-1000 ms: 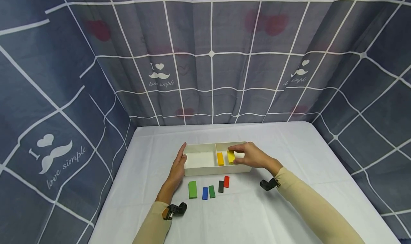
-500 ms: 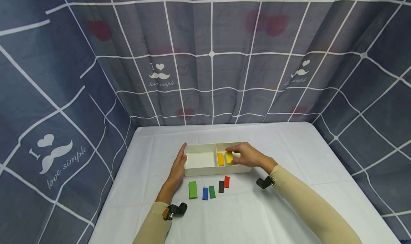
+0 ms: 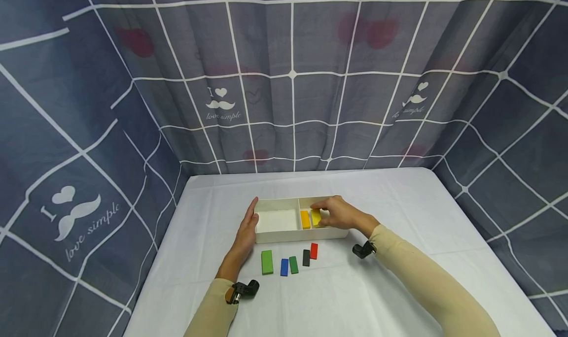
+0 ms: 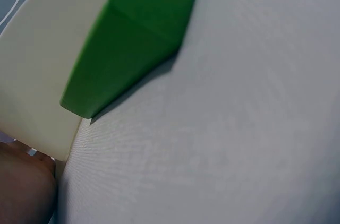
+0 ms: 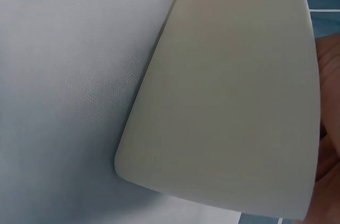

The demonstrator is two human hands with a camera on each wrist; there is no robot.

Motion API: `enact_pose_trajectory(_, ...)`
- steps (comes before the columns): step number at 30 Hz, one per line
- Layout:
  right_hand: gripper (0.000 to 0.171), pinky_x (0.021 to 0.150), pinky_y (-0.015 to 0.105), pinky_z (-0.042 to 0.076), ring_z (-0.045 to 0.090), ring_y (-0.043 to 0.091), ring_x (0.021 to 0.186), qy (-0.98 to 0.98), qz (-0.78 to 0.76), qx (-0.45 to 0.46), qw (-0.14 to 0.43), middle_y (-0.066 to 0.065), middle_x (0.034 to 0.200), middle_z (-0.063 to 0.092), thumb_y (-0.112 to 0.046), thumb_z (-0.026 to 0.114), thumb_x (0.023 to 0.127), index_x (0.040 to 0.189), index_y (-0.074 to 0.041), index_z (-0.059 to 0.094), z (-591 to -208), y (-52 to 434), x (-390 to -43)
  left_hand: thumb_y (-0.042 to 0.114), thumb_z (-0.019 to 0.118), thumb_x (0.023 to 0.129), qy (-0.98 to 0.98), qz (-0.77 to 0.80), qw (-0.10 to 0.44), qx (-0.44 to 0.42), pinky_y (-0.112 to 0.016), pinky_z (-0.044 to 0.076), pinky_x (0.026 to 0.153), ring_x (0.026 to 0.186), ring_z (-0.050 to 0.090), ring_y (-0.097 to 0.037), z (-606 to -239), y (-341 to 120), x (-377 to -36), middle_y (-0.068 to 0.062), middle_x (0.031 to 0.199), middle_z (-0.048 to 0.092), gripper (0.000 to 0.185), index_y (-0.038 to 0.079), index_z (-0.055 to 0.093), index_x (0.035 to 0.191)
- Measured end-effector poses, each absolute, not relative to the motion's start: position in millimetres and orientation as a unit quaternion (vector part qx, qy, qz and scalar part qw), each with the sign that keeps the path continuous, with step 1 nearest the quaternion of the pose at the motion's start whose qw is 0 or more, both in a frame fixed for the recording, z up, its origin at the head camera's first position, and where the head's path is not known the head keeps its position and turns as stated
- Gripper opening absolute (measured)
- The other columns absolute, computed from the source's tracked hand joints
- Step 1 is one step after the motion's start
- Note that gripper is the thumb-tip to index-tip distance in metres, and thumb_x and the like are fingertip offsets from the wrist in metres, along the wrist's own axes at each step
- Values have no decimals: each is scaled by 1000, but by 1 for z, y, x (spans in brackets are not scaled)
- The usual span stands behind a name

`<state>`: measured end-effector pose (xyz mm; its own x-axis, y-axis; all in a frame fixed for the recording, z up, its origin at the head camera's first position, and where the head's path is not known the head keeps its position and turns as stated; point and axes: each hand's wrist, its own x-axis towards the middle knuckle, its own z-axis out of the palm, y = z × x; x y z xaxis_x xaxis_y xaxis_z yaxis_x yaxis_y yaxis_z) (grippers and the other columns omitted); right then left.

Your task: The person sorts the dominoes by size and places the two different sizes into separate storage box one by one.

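A white two-compartment box (image 3: 284,236) stands on the table. My left hand (image 3: 243,236) rests with straight fingers against its left end. Over the right compartment, my right hand (image 3: 343,215) pinches a yellow block (image 3: 315,218) between thumb and fingers. Just left of that block, beside the divider, an orange-yellow block (image 3: 304,219) lies in the same compartment. In the right wrist view the box's outer wall (image 5: 228,91) hides most of the right hand (image 5: 329,128). The left wrist view has part of the left hand (image 4: 26,181) at the box's end.
In front of the box lie a light green block (image 3: 266,262), a blue block (image 3: 284,267), a dark green block (image 3: 293,264), a black block (image 3: 306,257) and a red block (image 3: 313,251). A white cloth covers the table (image 3: 337,297); a grid-patterned curtain (image 3: 266,105) surrounds it.
My right hand has moved slightly left with the yellow block, bringing it closer to the orange-yellow one. The left hand and the box have stayed put.
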<state>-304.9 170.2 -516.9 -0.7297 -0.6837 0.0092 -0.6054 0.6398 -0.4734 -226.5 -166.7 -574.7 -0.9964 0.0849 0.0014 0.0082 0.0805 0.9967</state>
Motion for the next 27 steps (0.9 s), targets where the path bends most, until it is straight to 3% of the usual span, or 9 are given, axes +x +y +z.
enact_pose_trajectory(6,59,117,61,44,71,25,128,907,-205,-355,94,8,138,77,-17,92,90,144,-2,71,-518,167,-307,25,27,122,741,671,25,29,-68,3,136,172,8,-33,-575,-166,-227,-3,185,16,56,32,19,177)
enact_pose_trajectory(18,62,113,60,50,72,21,120,913,-185,-353,86,5,136,78,-19,97,85,141,-5,74,-521,162,-309,26,28,122,741,670,31,26,-68,2,136,172,8,-33,-576,-166,-227,-3,185,17,56,33,19,177)
enact_pose_trajectory(27,61,112,61,52,72,23,124,913,-173,-362,81,5,136,78,-19,97,85,140,-7,75,-522,159,-310,24,27,122,737,674,28,32,-67,3,137,172,8,-34,-575,-167,-227,-4,185,16,56,30,18,177)
